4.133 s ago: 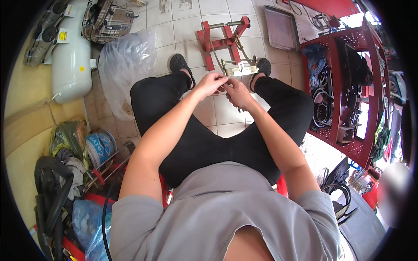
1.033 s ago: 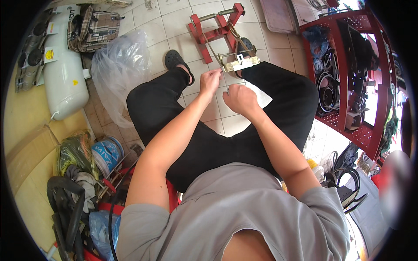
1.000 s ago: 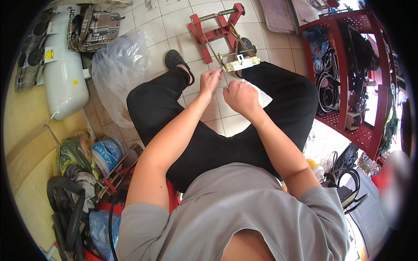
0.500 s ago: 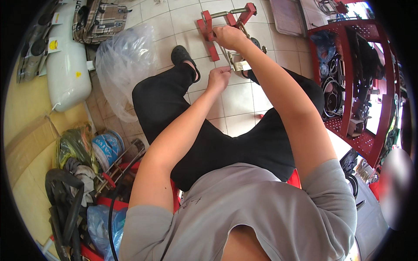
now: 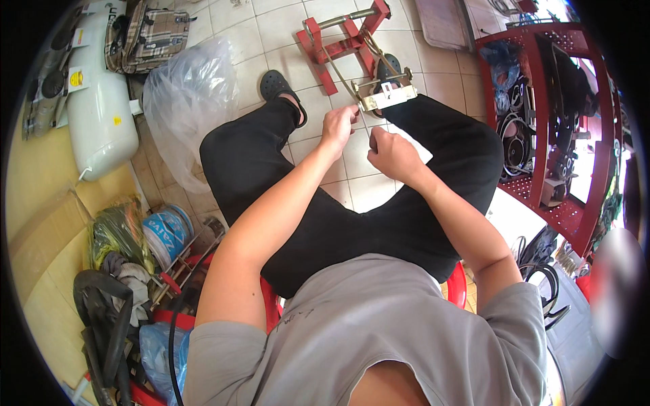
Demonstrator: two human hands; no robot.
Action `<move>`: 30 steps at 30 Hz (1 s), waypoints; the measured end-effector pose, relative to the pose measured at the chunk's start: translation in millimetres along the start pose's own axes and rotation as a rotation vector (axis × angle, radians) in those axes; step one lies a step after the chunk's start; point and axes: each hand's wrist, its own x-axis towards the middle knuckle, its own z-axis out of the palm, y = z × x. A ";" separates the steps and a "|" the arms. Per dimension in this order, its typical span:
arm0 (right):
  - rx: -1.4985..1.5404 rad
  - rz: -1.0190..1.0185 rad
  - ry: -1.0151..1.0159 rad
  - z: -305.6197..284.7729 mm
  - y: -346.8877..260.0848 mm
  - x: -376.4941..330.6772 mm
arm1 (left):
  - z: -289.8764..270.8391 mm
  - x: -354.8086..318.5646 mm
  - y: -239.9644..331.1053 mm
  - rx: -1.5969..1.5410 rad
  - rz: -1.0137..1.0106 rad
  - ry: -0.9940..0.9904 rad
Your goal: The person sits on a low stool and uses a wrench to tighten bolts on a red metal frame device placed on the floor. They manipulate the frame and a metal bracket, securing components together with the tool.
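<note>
On the tiled floor before me stands a red metal stand [image 5: 345, 46] with a round bar across its top. A pale metal bracket [image 5: 390, 99] is joined to its near side by thin curved arms. My left hand [image 5: 340, 128] is closed, its fingertips pinching at the bracket's left end; what they grip is too small to make out. Just right of it, my right hand [image 5: 395, 154] is curled into a fist below the bracket. A thin metal rod [image 5: 366, 126] runs from the bracket's left end down to that fist, which mostly hides its lower end.
A crumpled clear plastic bag [image 5: 186, 101] lies left of my feet, beside a white tank [image 5: 101, 115] and a plaid bag [image 5: 156, 37]. A blue-and-white bucket [image 5: 166, 233] stands at lower left. Red perforated shelving [image 5: 538, 128] with wheel-like parts rises on the right.
My right hand has come down from the stand's upper left part to beside my left hand, and the thin rod now shows there. My left hand has stayed nearly in place.
</note>
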 end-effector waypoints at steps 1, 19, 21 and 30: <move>0.112 0.092 -0.117 6.7 5.6 3.2 | -0.4 -1.0 -2.5 -0.001 0.015 -0.002; -0.030 0.181 -0.462 65.0 41.2 59.4 | -0.8 -5.7 -4.3 0.100 0.049 0.040; 0.175 0.380 -0.589 14.1 9.0 36.6 | 0.1 -13.0 3.4 0.105 0.015 0.048; -0.067 -0.202 0.313 -57.4 -32.8 49.1 | 5.0 -16.6 17.5 0.018 -0.040 0.061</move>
